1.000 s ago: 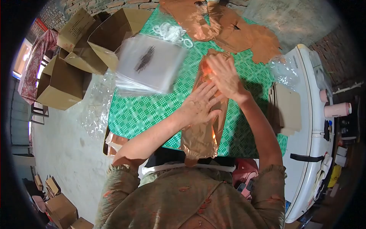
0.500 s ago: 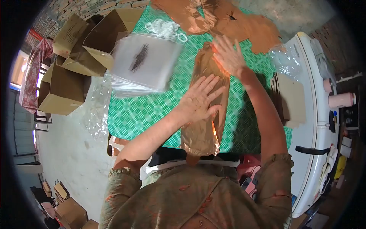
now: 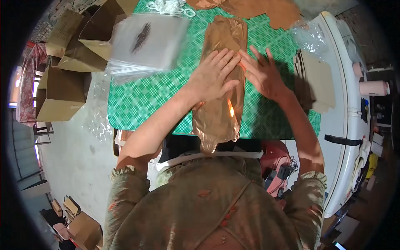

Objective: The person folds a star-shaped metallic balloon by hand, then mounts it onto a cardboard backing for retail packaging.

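Presently, our left hand (image 3: pixel 213 78) flat upon the copper-coloured foil (image 3: pixel 214 118), our right hand (image 3: pixel 266 78) at its edge, both unclenched.

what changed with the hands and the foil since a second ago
The right hand moved from over the far end of the foil rightward and nearer the person, to its right edge. The left hand stayed over the foil; the plastic stack stayed on the table.

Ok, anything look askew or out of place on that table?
Slightly: the copper-coloured foil overhangs the near edge of the table, and the clear plastic sleeves lie fanned, not squared up. No spill shows.
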The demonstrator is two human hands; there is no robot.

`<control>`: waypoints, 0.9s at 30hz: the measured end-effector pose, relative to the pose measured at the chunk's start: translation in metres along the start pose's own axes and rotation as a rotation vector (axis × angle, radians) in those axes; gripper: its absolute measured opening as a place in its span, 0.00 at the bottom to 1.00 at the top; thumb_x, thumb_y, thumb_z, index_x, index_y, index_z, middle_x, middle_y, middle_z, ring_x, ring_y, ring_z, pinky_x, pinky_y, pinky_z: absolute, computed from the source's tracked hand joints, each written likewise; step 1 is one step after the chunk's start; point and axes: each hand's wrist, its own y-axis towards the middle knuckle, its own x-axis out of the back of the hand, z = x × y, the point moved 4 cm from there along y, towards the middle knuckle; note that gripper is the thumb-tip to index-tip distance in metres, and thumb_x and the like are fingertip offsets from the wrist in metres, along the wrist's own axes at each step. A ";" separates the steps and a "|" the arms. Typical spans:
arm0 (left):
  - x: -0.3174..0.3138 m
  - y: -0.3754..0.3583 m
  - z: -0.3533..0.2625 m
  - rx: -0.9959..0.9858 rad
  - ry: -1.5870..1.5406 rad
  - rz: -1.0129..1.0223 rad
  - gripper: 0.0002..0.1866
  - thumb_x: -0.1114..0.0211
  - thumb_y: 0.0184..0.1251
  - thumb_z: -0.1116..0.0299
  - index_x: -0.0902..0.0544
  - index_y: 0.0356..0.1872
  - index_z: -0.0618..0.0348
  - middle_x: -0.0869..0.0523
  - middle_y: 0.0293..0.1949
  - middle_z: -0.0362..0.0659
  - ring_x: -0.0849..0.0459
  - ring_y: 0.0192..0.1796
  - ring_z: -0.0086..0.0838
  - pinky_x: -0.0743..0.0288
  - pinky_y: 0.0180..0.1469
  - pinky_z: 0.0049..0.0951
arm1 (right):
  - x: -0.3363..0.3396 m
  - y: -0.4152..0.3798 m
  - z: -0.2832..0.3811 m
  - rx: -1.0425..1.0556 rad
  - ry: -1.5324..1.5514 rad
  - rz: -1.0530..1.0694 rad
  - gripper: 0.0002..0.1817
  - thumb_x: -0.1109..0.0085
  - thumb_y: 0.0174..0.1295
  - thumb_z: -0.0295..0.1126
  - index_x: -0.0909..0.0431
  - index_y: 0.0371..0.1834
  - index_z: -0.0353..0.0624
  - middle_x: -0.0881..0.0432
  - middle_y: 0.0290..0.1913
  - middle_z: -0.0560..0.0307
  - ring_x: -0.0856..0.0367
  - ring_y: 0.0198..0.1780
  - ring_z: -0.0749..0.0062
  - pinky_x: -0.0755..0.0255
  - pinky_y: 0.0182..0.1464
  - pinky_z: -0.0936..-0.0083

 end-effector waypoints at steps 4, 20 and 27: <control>-0.001 0.000 0.002 -0.004 0.018 -0.001 0.36 0.48 0.84 0.48 0.36 0.82 0.61 0.31 0.80 0.54 0.35 0.83 0.48 0.46 0.85 0.50 | 0.010 -0.027 0.040 -0.009 0.010 0.094 0.33 0.39 0.71 0.44 0.29 0.79 0.49 0.35 0.84 0.60 0.44 0.85 0.55 0.54 0.81 0.31; -0.002 0.000 0.000 0.032 0.057 0.101 0.32 0.48 0.83 0.53 0.33 0.82 0.58 0.34 0.83 0.53 0.40 0.85 0.47 0.50 0.87 0.48 | 0.065 -0.095 0.138 0.074 0.496 0.087 0.41 0.57 0.79 0.62 0.38 0.81 0.39 0.32 0.81 0.43 0.40 0.85 0.51 0.60 0.86 0.43; 0.000 0.002 0.000 -0.006 0.037 0.037 0.33 0.46 0.79 0.53 0.27 0.76 0.64 0.30 0.80 0.56 0.38 0.83 0.49 0.49 0.85 0.50 | 0.030 -0.021 0.058 -0.035 0.311 -0.005 0.37 0.45 0.68 0.38 0.34 0.78 0.30 0.34 0.81 0.40 0.39 0.84 0.46 0.53 0.85 0.47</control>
